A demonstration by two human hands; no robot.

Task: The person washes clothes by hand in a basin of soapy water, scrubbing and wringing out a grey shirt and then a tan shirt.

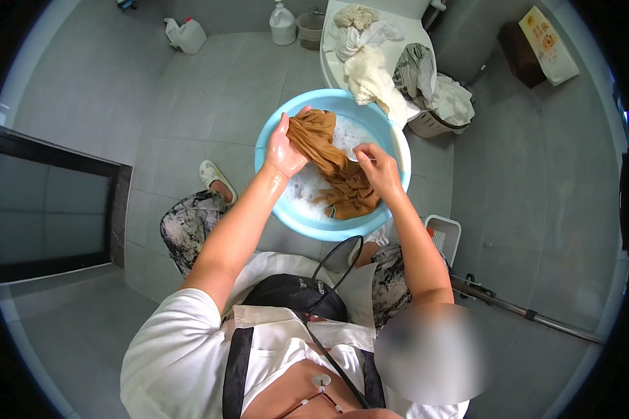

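A light blue basin of sudsy water stands on the floor between my knees. A wet brown garment lies partly in the suds, and its upper end is lifted at the basin's far left. That bunched end rests in my left hand, palm up, with the thumb along its near side and the other fingers mostly under the cloth. Above the basin's right side is my right hand, its fingers curled closed over the garment. A small whitish bit shows at those fingertips; I cannot make out what it is.
Cream and white cloths hang from the toilet lid onto the basin's rim. A grey garment and a filled laundry basket stand to the right. White jugs and a pump bottle line the far wall.
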